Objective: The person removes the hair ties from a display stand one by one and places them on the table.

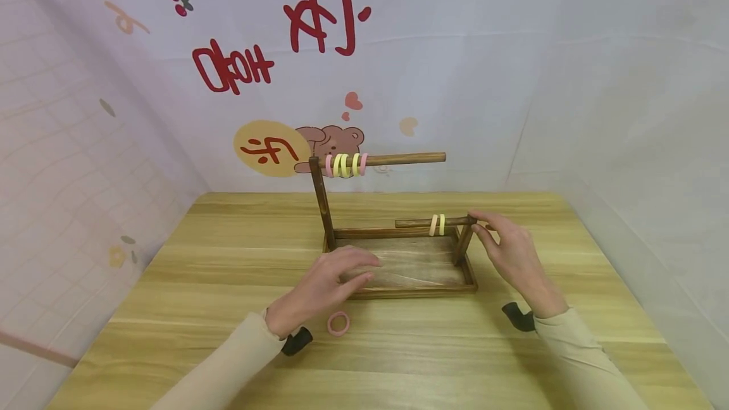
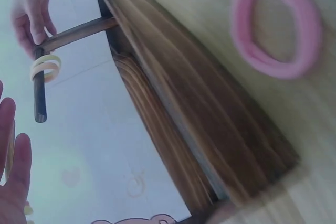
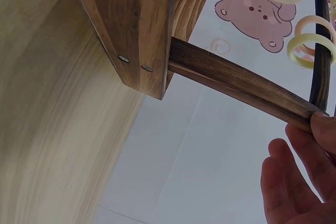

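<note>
Pinching wooden rack (image 1: 323,207) with right hand (image 1: 512,258), hovering half-spread left hand (image 1: 324,280) near it; risking shedding hair ties (image 1: 442,226) by tilting.

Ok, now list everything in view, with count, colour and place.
rack: 1, brown, on the table
upper rod: 1, brown, on the rack's left post
lower rod: 1, brown, on its right post
pink rings: 3, pink, two on the upper rod, one loose on the table
yellow rings: 4, pale yellow, three on the upper rod, one on the lower
orange ring: 1, pale orange, lower rod
table: 1, light wood, under the rack
backdrop: white, behind the table, with red writing, a bear and other prints
black pieces: 2, black, one by each wrist
sleeves: 2, cream, both forearms
left grip: 1, bare, by the rack's left end, holding nothing
right grip: 1, bare, pinching the right post's top
</note>
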`<move>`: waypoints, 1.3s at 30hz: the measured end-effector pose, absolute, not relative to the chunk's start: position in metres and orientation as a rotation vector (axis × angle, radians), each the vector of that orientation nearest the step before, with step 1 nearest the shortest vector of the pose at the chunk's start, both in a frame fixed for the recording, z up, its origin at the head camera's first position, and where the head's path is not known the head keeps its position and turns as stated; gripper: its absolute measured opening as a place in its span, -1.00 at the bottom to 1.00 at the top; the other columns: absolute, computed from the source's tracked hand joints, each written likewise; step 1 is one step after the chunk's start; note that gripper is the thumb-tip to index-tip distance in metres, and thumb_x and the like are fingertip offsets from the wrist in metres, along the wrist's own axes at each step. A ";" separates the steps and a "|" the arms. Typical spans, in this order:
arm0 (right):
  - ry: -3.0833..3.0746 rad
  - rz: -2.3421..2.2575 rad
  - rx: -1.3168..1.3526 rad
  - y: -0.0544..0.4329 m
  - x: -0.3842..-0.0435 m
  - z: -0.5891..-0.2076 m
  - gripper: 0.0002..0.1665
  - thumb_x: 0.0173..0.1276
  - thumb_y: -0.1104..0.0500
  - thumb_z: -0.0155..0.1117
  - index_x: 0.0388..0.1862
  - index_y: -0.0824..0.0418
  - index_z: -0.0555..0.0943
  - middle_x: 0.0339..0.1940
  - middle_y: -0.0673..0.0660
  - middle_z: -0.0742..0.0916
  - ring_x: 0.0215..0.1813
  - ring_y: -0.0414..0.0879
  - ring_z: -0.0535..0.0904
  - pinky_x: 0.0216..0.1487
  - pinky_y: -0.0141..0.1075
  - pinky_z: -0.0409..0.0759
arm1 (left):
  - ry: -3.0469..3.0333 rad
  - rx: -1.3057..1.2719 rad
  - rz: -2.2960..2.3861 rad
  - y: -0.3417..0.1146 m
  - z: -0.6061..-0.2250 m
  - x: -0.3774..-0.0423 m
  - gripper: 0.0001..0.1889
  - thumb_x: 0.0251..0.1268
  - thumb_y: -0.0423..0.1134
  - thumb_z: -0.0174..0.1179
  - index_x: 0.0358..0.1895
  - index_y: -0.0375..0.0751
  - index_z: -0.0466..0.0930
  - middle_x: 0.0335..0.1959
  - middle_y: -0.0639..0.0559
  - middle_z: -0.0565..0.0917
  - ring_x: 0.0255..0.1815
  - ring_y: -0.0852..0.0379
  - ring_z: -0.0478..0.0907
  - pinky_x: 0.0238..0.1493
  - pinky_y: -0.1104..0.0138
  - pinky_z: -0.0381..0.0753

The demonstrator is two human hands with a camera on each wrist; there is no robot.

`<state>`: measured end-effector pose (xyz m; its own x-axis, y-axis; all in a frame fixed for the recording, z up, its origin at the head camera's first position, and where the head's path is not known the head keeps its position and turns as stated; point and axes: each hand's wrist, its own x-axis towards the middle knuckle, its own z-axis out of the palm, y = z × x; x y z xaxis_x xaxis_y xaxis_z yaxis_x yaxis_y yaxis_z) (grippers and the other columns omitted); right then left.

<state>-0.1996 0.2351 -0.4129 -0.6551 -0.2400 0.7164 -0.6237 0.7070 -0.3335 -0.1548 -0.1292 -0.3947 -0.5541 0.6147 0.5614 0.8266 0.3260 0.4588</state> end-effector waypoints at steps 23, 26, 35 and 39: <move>-2.242 0.770 0.666 0.236 -0.200 -0.414 -0.58 0.26 0.54 0.43 0.10 0.39 0.69 -0.03 0.31 0.80 -0.17 0.25 0.77 -0.19 0.10 0.75 | -2.090 -1.366 -1.024 -0.065 -0.386 -0.195 -0.66 0.32 -0.34 0.43 0.13 -0.29 0.69 0.19 -0.10 0.68 0.32 0.05 0.56 0.40 0.29 0.48; -2.247 0.773 0.658 0.236 -0.200 -0.414 -0.59 0.26 0.53 0.43 0.10 0.38 0.70 -0.03 0.31 0.80 -0.16 0.24 0.77 -0.17 0.10 0.74 | -2.090 -1.368 -1.007 -0.059 -0.385 -0.202 -0.66 0.30 -0.34 0.46 0.11 -0.33 0.70 0.19 -0.13 0.68 0.31 0.04 0.57 0.41 0.29 0.47; -2.257 0.767 0.646 0.235 -0.200 -0.414 -0.60 0.27 0.52 0.44 0.10 0.39 0.70 -0.02 0.30 0.80 -0.07 0.25 0.76 -0.06 0.10 0.72 | -2.174 -1.390 -0.969 -0.049 -0.383 -0.221 -0.58 0.32 -0.29 0.45 0.19 -0.35 0.66 0.26 -0.16 0.65 0.36 -0.01 0.54 0.48 0.26 0.38; -2.261 0.776 0.641 0.235 -0.200 -0.414 -0.59 0.27 0.52 0.43 0.11 0.38 0.70 -0.01 0.29 0.80 -0.06 0.24 0.76 -0.05 0.10 0.71 | -2.217 -1.398 -0.939 -0.046 -0.381 -0.229 -0.57 0.32 -0.28 0.45 0.21 -0.34 0.66 0.27 -0.14 0.66 0.38 -0.04 0.53 0.50 0.24 0.36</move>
<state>-0.2005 0.2350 -0.4145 -0.6659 -0.2285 0.7102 -0.6164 0.7048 -0.3512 -0.2290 -0.0461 -0.3814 -0.4483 0.6561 0.6071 0.8925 0.2915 0.3441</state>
